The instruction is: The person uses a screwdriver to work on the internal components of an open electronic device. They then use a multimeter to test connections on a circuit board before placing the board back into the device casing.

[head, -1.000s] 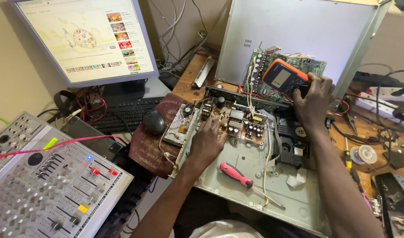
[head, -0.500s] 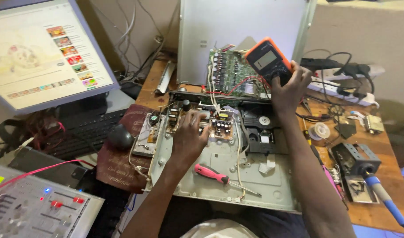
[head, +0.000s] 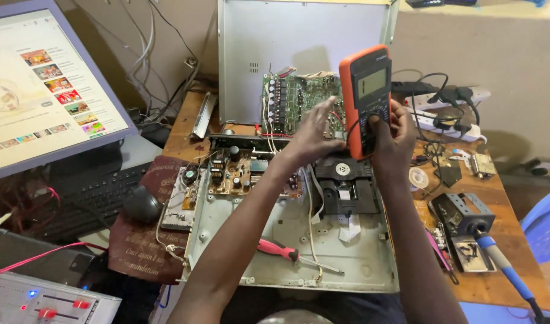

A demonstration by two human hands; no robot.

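Observation:
An orange multimeter with a grey screen is held upright above an opened metal chassis. My right hand grips its lower part, thumb on the dial. My left hand reaches in from the left and touches the meter's left edge. Below the hands lie a brown circuit board with capacitors and a black disc drive unit. A green circuit board stands upright behind the hands. A red-handled screwdriver lies on the chassis floor.
A lit monitor and black keyboard stand at left, with a black mouse on a brown pad. An audio mixer sits at bottom left. A soldering iron with blue handle, a metal stand and cables crowd the wooden table's right side.
My right hand has lifted the multimeter upright. My left hand has left the brown board and come up to the meter. The camera view has shifted right.

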